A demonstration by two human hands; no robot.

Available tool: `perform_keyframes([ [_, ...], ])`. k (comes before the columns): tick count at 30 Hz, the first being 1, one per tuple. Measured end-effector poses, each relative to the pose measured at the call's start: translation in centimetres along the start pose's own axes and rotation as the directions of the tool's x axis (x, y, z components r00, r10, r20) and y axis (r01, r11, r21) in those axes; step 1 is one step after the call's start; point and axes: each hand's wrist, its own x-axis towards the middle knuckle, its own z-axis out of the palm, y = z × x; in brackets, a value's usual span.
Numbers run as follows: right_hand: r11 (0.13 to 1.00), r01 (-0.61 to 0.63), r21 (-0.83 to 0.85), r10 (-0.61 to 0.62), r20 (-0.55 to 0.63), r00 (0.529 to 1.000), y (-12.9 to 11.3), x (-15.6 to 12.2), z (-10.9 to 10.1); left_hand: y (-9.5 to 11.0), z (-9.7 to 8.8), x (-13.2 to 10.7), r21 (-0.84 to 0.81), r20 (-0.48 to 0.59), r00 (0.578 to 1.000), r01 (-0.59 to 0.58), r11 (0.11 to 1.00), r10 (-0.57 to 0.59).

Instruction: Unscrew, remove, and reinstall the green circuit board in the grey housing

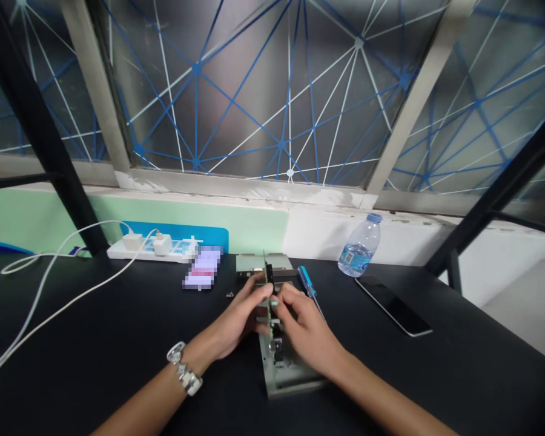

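On the black table lies a grey metal chassis with a green circuit board in it. A second green board stands on edge above it, pinched from both sides. My left hand, with a wristwatch on the wrist, grips the board's left face with closed fingers. My right hand closes on its right side near a small teal part. A grey metal box sits just behind the hands. A blue-handled screwdriver lies to the right of the box.
A water bottle and a dark phone lie at the right. At the back left sit a white power strip with chargers and white cables, and a blurred card. Small screws lie near the box.
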Motion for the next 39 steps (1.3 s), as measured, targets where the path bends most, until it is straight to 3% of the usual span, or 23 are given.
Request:
perform_keyframes([
  [3,0.98,-0.096,0.174,0.092,0.03,0.995,0.4,-0.6,-0.6,0.0,-0.1,0.0,-0.034,-0.007,1.0,-0.002,0.999,0.002],
  [6,0.938,-0.121,0.324,0.112,0.047,0.993,0.0,-1.2,-1.1,0.1,-0.2,0.0,0.031,-0.048,0.999,-0.014,0.999,0.016],
  [13,0.922,-0.157,0.353,0.118,0.13,0.984,-1.3,-1.9,-1.6,0.2,-0.3,0.0,0.165,-0.073,0.995,-0.051,0.985,0.064],
  [19,0.768,-0.298,0.567,0.26,0.148,0.954,0.8,-0.5,-3.2,2.2,-2.8,0.1,0.155,-0.048,0.998,-0.034,0.987,0.042],
  [23,0.638,-0.408,0.652,0.353,0.223,0.909,2.4,0.0,-3.5,3.1,-3.5,0.0,0.129,-0.006,0.988,-0.151,0.98,0.153],
  [26,0.594,-0.442,0.672,0.372,0.257,0.892,2.7,0.0,-3.3,2.7,-3.7,0.1,0.293,0.03,0.945,-0.32,0.901,0.326],
  [29,0.533,-0.428,0.73,0.365,0.258,0.895,2.3,-0.1,-3.2,2.2,-4.2,0.3,0.564,0.12,0.901,-0.407,0.718,0.417],
  [31,0.494,-0.406,0.769,0.358,0.246,0.901,2.0,-0.2,-3.2,2.2,-4.5,0.3,0.658,0.143,0.894,-0.406,0.635,0.424],
  [34,0.459,-0.409,0.788,0.303,0.294,0.907,1.6,-0.2,-3.4,2.5,-4.7,0.2,0.733,0.101,0.911,-0.339,0.589,0.399],
  [39,0.385,-0.413,0.826,0.163,0.379,0.911,1.1,-0.3,-3.6,2.2,-4.2,0.3,0.751,0.005,0.936,-0.236,0.617,0.352],
])
